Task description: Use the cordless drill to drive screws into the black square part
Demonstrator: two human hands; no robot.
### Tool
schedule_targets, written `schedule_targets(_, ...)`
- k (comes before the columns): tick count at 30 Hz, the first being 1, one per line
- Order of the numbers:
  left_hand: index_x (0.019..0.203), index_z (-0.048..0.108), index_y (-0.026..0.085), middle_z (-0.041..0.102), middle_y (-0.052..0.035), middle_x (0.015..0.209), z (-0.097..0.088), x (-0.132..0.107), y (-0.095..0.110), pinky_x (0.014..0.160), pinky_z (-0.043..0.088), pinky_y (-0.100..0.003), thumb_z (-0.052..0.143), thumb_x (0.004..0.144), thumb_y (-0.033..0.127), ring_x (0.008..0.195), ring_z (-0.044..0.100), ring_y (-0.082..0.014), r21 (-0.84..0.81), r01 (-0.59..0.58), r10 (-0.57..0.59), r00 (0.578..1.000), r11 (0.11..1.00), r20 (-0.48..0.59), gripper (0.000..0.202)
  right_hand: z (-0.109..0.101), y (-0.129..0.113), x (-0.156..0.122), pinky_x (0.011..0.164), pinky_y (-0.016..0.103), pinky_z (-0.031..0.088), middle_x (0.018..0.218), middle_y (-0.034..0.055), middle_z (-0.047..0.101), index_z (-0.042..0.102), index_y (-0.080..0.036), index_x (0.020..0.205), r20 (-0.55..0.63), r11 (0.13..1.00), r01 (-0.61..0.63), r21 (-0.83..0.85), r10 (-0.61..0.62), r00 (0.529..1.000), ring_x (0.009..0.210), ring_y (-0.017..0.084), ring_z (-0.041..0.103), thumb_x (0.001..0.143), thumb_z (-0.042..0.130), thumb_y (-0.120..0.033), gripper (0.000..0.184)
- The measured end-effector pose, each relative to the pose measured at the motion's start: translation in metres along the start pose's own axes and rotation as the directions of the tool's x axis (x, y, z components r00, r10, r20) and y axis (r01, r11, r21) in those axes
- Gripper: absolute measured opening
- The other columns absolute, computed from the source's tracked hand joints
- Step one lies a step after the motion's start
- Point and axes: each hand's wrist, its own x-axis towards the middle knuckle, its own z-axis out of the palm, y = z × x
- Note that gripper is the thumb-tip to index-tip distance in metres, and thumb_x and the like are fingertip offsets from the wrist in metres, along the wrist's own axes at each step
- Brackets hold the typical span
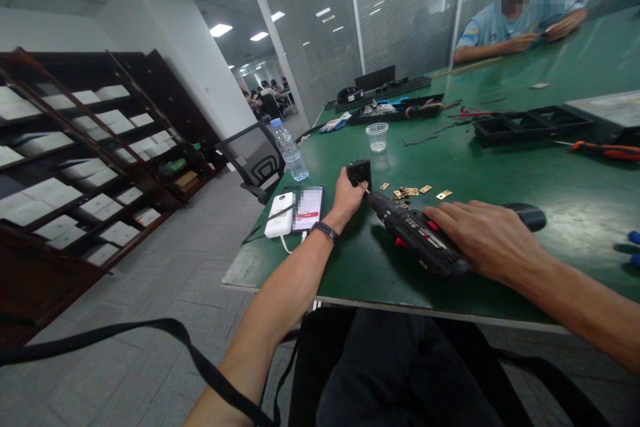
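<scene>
My left hand [347, 195] grips a small black block-shaped part [359, 172] above the green table [345, 267]. In my right hand [483, 233] is a black cordless screwdriver [417, 233] with red buttons, its body lying sideways and its handle [525, 215] sticking out past the hand. The bit points left and its tip meets the black part, or nearly so; the exact contact is too small to make out. Just right of that part lie several small brass-coloured plates [409, 192] with holes, some of them heaped together.
Left of my hands are a white power bank [279, 215], a phone [307, 209] and a water bottle [290, 150]. Behind stand a clear plastic cup [377, 138] and a black tray [395, 110]. A compartment tray [530, 127] and red-handled screwdriver [607, 150] lie right. Another person [515, 27] sits across.
</scene>
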Motion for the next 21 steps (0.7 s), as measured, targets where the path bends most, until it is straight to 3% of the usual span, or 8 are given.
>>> schedule_targets(9, 0.107, 0.062, 0.018, 0.072, -0.0062, 0.108, 0.0000, -0.0014, 0.0004, 0.098, 0.054, -0.035, 0.069, 0.074, -0.002, 0.101, 0.067, -0.0214, 0.012, 0.006, -0.006, 1.000, 1.000, -0.004, 0.039, 0.0002, -0.0006, -0.0007, 0.070, 0.037, 0.037, 0.086, 0.0062, 0.068, 0.062, -0.018, 0.110, 0.001, 0.997, 0.024, -0.079, -0.024, 1.000, 0.071, 0.025, 0.063, 0.091, 0.050, -0.010, 0.024)
schedule_targets(16, 0.107, 0.063, 0.017, 0.073, -0.0068, 0.108, -0.0013, -0.0018, 0.0033, 0.100, 0.053, -0.036, 0.071, 0.080, 0.005, 0.103, 0.066, -0.0220, 0.014, 0.013, -0.013, 1.000, 1.000, -0.005, 0.031, -0.0001, 0.0005, -0.0004, 0.071, 0.037, 0.038, 0.089, 0.0073, 0.069, 0.063, -0.015, 0.114, -0.012, 0.997, 0.046, -0.070, -0.047, 0.999, 0.074, 0.024, 0.065, 0.091, 0.051, -0.008, 0.027)
schedule_targets(21, 0.104, 0.062, 0.017, 0.072, -0.0062, 0.106, -0.0005, -0.0013, 0.0033, 0.098, 0.053, -0.035, 0.068, 0.075, -0.001, 0.100, 0.066, -0.0217, 0.009, 0.016, -0.016, 1.000, 1.000, -0.011, 0.035, -0.0003, -0.0001, -0.0001, 0.070, 0.038, 0.037, 0.087, 0.0070, 0.068, 0.064, -0.016, 0.111, -0.007, 0.999, 0.026, -0.033, -0.026, 1.000, 0.072, 0.025, 0.064, 0.089, 0.051, -0.008, 0.026)
